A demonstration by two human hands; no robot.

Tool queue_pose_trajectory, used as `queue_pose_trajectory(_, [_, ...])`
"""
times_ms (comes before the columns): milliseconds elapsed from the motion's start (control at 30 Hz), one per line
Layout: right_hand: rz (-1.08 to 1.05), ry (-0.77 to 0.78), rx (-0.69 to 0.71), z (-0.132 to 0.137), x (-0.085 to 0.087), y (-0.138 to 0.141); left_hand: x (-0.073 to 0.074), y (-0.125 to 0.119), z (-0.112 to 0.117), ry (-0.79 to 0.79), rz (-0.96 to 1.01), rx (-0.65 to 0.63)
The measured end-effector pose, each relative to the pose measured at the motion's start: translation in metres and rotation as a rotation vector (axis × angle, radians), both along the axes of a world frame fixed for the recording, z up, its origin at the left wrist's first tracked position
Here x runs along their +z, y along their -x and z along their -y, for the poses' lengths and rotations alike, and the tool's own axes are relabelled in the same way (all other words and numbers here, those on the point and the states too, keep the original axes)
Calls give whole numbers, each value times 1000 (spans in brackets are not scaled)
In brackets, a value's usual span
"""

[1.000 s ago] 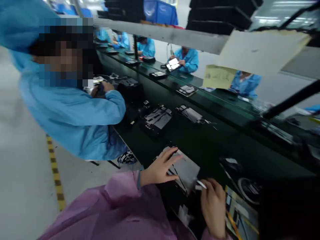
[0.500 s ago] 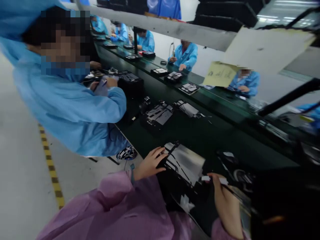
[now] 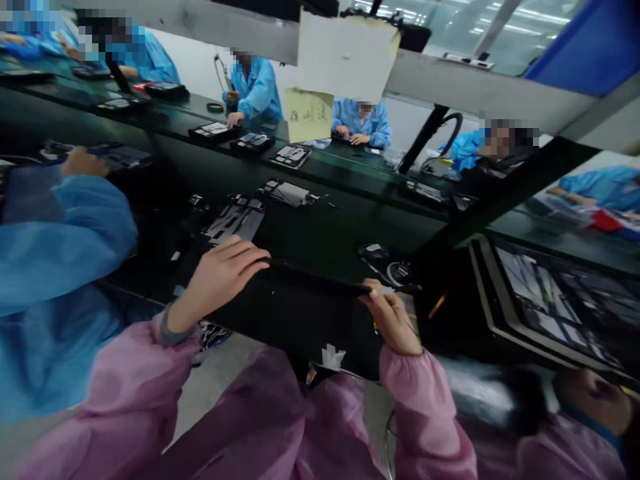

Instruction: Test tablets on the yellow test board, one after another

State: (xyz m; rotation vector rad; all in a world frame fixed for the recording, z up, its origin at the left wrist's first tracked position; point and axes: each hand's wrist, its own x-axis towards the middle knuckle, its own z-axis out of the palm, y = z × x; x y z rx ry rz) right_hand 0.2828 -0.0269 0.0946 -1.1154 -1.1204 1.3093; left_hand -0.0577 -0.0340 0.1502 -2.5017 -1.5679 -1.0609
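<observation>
A thin, dark flat panel [image 3: 315,279], seen nearly edge-on, is held level just above the near edge of the dark green worktop [image 3: 320,233]. The left hand [image 3: 220,273] grips its left end, the right hand [image 3: 393,320] pinches its right end (both sleeves pink). Farther along lie device parts [image 3: 235,220]; people in blue coats work at the far side under a yellow note [image 3: 309,115].

We saw the flat panel [image 3: 315,280] only edge-on, its face hidden. The right hand [image 3: 393,320] covered one end; motion blur obscured the parts [image 3: 235,220] on the belt. The screen [image 3: 560,307] ran off-frame.
</observation>
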Motion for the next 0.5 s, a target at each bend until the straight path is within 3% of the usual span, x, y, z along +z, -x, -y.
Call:
queue_pose_trajectory(100, [-36, -48, -145, 19, -29, 0, -5, 0, -32, 173, -10, -95])
queue_pose_trajectory(233, [114, 30, -421, 32, -64, 5, -56, -27, -90, 609, 25, -177])
queue_pose_trajectory(300, [230, 62, -523, 33, -77, 6, -82, -47, -109, 737, 19, -175])
queue_pose_trajectory(400, [420, 35, -526, 33, -88, 5, -107, -66, -119, 733, -15, -142])
queue_pose_trajectory(500, [595, -68, -521, 35, -91, 3, -119, -67, -106, 595, -16, -56])
